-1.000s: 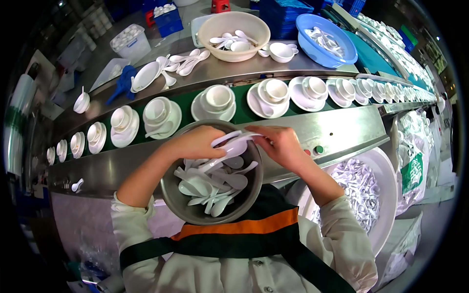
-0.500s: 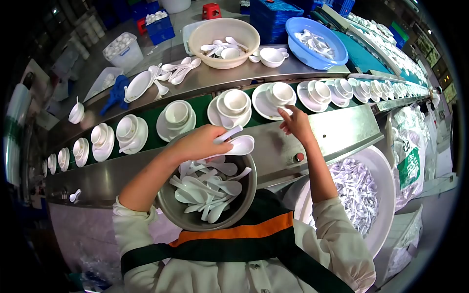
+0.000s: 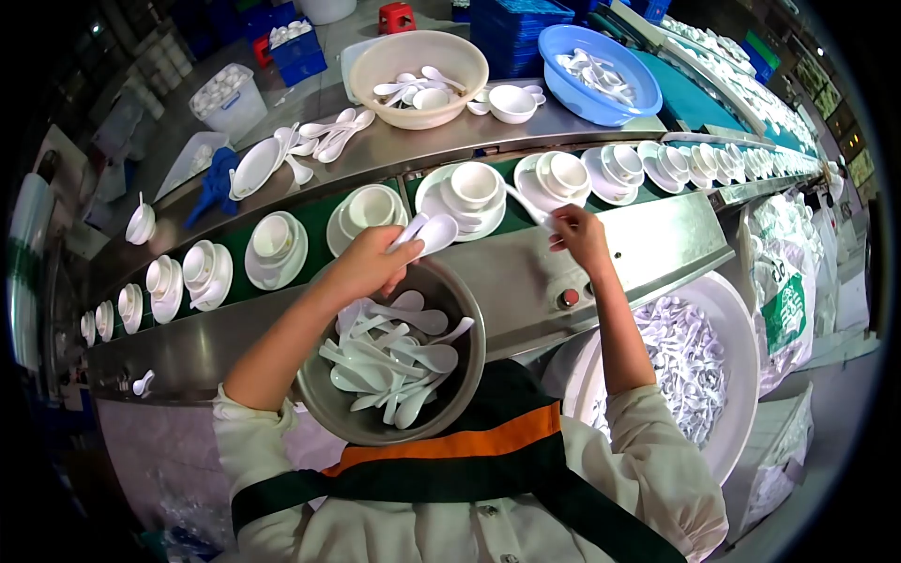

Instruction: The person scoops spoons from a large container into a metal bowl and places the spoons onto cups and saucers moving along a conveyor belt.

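Observation:
My left hand (image 3: 371, 260) is closed on white soup spoons (image 3: 439, 235), held above a steel bowl (image 3: 474, 352) near the belt's edge. More white spoons (image 3: 389, 361) lie heaped in that bowl. Between the closed fingers of my right hand (image 3: 579, 236) is another white soup spoon (image 3: 527, 205), slanting up and left over the belt's near side. Close by it on the green belt (image 3: 317, 225) stand a cup-and-saucer set (image 3: 474, 185) and a second set (image 3: 566, 174). A further set (image 3: 371, 206) is just beyond my left hand.
Similar sets line the belt both ways. On the far ledge stand a beige basin (image 3: 375, 70), a blue basin (image 3: 648, 103), loose spoons (image 3: 333, 136) and a blue cloth (image 3: 219, 178). A large white tub of spoons (image 3: 741, 375) is at right, beside a red button (image 3: 568, 298).
The sets on the belt have shifted left. My right hand has moved slightly right and nearer me, and its spoon shows more clearly. My left hand has risen a little leftward with its spoons.

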{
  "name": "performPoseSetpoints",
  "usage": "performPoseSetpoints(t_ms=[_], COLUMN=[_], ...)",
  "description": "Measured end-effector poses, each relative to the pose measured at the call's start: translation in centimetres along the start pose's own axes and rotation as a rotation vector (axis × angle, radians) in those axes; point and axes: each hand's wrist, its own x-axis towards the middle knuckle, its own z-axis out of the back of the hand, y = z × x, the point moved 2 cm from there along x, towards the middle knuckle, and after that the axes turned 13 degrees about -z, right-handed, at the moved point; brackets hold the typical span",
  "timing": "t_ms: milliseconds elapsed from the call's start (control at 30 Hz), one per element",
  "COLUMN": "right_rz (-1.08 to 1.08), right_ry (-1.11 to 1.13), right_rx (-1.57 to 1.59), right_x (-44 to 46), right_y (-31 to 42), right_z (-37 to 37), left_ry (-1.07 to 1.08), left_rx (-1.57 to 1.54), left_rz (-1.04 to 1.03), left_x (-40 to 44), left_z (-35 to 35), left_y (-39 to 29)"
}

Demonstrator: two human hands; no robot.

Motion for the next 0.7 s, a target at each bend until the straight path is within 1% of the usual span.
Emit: performPoseSetpoints(t_ms=[67,100,133,167,200,267,300,367,433,467,533,600,667,700], right_rz=[-0.08,-0.075,-0.115,-0.154,-0.153,-0.182,-0.178,-0.011,0.034,0.008,0.097,0.11,0.055,0.027], right_ry=[-0.127,-0.122,-0.137,-0.152,-0.12,-0.088,-0.088,0.05,0.449,0.579,0.645,0.601,0.421,0.283], right_rx=[-0.179,-0.181,-0.16,-0.138,-0.126,-0.429,-0.43,-0.173,0.112,0.164,0.172,0.192,0.244,0.241], right_x=[3.0,3.7,4.3,4.8,5.5,3.0,1.6,-1.4,-4.2,-5.7,-6.5,-5.5,-3.6,-2.4], right_y=[-2.3,-2.2,-2.2,-2.3,-2.6,1.4,2.7,4.7,6.4,7.3,7.0,6.2,4.4,3.3], right_z=[0.9,0.5,0.2,-0.1,-0.6,-1.1,-1.2,-1.6,-2.4,-3.1,-4.3,-3.9,-1.8,-0.9], left_ry=[-0.002,0.03,0.064,0.07,0.068,0.1,0.092,0.109,0.169,0.175,0.198,0.19,0.059,0.017], left_rx=[-0.011,-0.006,-0.001,0.038,0.039,0.065,0.06,0.069,0.114,0.115,0.033,0.035,-0.081,-0.11], left_rz=[-0.002,0.012,0.027,0.031,0.03,0.012,0.026,-0.011,-0.062,-0.06,-0.066,-0.063,-0.083,-0.084], left_x=[-0.3,-0.3,-0.3,-0.1,0.0,0.1,0.3,0.7,1.4,1.7,2.3,2.3,2.1,1.4], left_z=[-0.2,-0.7,-1.1,-1.3,-1.6,-1.9,-2.0,-2.1,-2.4,-2.7,-3.4,-3.5,-2.2,-1.3], left_y=[-0.1,-0.7,-1.2,-1.4,-2.0,-3.0,-2.9,-2.9,-2.7,-2.3,-2.1,-2.0,-1.0,-1.2])
